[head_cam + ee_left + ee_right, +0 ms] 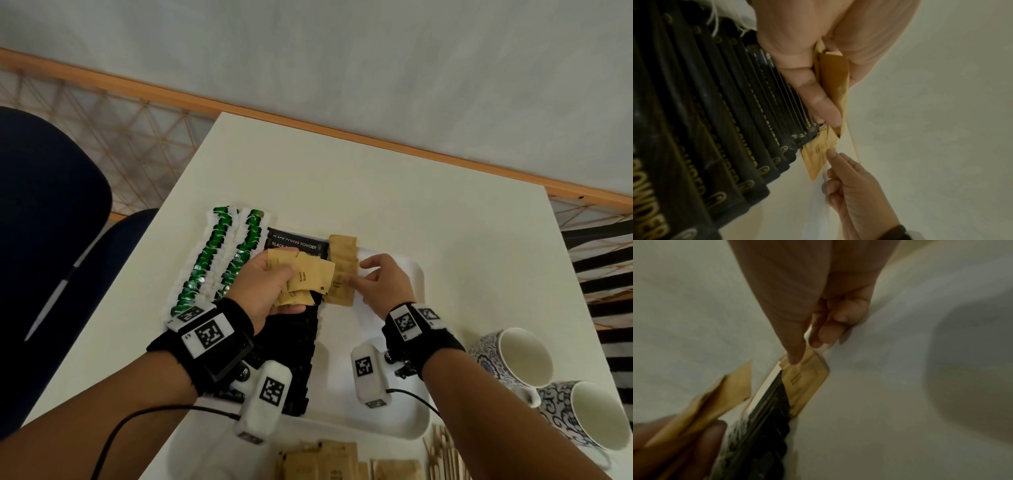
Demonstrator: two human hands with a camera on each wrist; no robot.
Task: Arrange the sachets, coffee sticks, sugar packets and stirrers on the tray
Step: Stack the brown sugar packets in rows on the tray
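Note:
A white tray (339, 335) holds two rows of green sachets (212, 260), a column of black coffee sticks (294, 245) and a short row of brown sugar packets (342, 257) to their right. My left hand (274, 287) grips a fanned bunch of sugar packets (308, 277) above the coffee sticks (715, 113). My right hand (356, 272) pinches the nearest packet of the row (807, 382), which lies on the tray beside the sticks, thumb on top. The near part of the stick column is hidden under my left wrist.
Loose sugar packets (318, 459) and wooden stirrers (445, 455) lie on the table in front of the tray. Two patterned mugs (513, 359) (596, 414) stand at the right. A blue chair (51, 222) is off the table's left edge.

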